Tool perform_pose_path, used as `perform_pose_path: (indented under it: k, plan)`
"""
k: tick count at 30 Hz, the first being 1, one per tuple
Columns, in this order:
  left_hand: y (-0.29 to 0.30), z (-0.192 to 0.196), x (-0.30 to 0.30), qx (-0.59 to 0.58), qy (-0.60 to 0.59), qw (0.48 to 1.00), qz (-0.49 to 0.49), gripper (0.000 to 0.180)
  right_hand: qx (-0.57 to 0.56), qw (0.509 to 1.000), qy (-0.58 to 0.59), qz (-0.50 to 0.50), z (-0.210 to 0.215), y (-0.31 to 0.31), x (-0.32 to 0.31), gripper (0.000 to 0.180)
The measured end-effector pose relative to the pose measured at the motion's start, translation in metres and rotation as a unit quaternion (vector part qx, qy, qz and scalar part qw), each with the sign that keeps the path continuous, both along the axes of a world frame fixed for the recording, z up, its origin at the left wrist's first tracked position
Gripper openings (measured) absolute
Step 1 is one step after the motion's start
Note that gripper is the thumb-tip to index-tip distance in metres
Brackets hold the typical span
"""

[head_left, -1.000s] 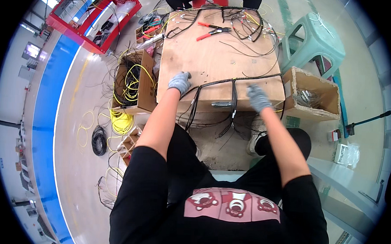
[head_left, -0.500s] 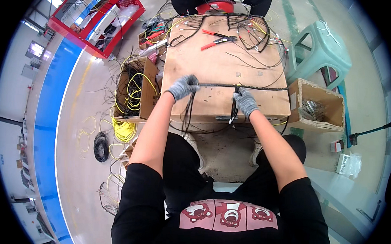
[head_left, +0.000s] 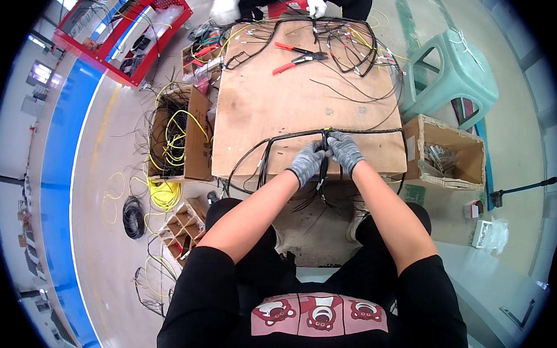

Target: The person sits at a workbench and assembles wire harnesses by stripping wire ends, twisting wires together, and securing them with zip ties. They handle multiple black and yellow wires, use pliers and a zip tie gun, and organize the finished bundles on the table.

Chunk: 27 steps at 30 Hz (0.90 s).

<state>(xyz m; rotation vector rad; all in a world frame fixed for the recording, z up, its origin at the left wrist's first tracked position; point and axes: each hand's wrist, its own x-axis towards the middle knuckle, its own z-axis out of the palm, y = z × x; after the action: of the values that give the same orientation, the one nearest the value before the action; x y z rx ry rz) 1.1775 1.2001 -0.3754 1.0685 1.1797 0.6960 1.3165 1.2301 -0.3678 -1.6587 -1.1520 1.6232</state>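
Note:
A black wire harness [head_left: 289,134] runs across the near part of the wooden tabletop [head_left: 257,98], with branches hanging over the front edge. My left hand [head_left: 308,163], in a grey knit glove, is closed around the branch bundle below a junction. Just right of it my right hand [head_left: 345,150], gloved the same way, has its fingers closed on the harness at that junction. A small yellow mark [head_left: 327,130] shows on the junction above my fingers. Farther back lie pliers with red handles [head_left: 301,58], touched by neither hand.
Across the table a co-worker's white-gloved hands [head_left: 225,5] are near another harness [head_left: 364,53]. Left stands a box of cables [head_left: 198,136]; right, a cardboard box of metal parts [head_left: 421,156] and a green stool [head_left: 460,70]. A red cart [head_left: 137,74] stands far left.
My left hand has let go of the harness's left stretch and moved right and down to the hanging branch beside my right hand. The co-worker's hands have come into view.

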Motion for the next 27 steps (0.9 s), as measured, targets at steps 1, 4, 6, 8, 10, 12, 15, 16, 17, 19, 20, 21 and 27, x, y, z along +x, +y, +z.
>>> perform_pose_path:
  k: [1,4,6,8,10,12,15,16,17,19,20,21,27]
  plan:
    - [0.004,-0.002,0.003,-0.019,-0.045,0.999,0.016,0.028,0.013,1.000,0.002,0.005,0.004,-0.002,0.006,0.021]
    - [0.014,0.000,0.009,-0.026,-0.054,0.998,0.022,0.026,0.043,0.998,-0.046,0.004,0.018,-0.008,0.025,0.019]
    - [0.016,0.006,0.007,-0.012,-0.009,1.000,0.003,0.025,0.023,0.998,-0.051,0.003,0.029,-0.013,0.037,0.017]
    - [0.019,0.013,0.004,-0.025,-0.020,0.999,0.011,0.026,0.003,1.000,-0.008,-0.009,0.039,-0.018,0.044,0.016]
    - [0.022,0.019,-0.001,-0.017,-0.033,0.999,-0.001,0.028,0.004,0.999,0.036,-0.023,0.046,-0.023,0.043,0.016]
    - [0.023,0.024,-0.003,-0.029,-0.029,0.999,-0.022,0.029,0.004,0.998,0.059,-0.022,0.050,-0.026,0.038,0.019]
    - [0.024,0.030,-0.004,-0.008,-0.043,0.998,-0.045,0.033,0.006,0.998,0.055,-0.007,0.053,-0.024,0.028,0.021]
    - [0.024,0.033,-0.004,0.004,-0.025,0.999,-0.047,0.033,0.009,0.999,0.053,-0.007,0.054,-0.023,0.026,0.022]
    - [0.023,0.035,-0.004,0.015,-0.008,0.999,-0.050,0.033,0.015,0.999,0.042,-0.014,0.055,-0.022,0.024,0.022]
    - [0.022,0.039,-0.003,0.036,-0.032,0.998,-0.044,0.027,0.012,0.995,0.094,-0.032,0.056,-0.021,0.023,0.021]
    - [0.021,0.042,-0.004,0.051,-0.029,0.997,-0.051,0.026,0.010,0.994,0.104,-0.026,0.056,-0.020,0.023,0.023]
    - [0.020,0.044,-0.004,0.074,-0.028,0.995,-0.058,0.026,0.014,0.992,0.125,-0.013,0.056,-0.020,0.023,0.024]
    - [0.018,0.053,-0.007,0.021,-0.025,0.997,-0.073,0.026,0.002,0.997,0.021,0.075,0.059,-0.012,0.028,0.026]
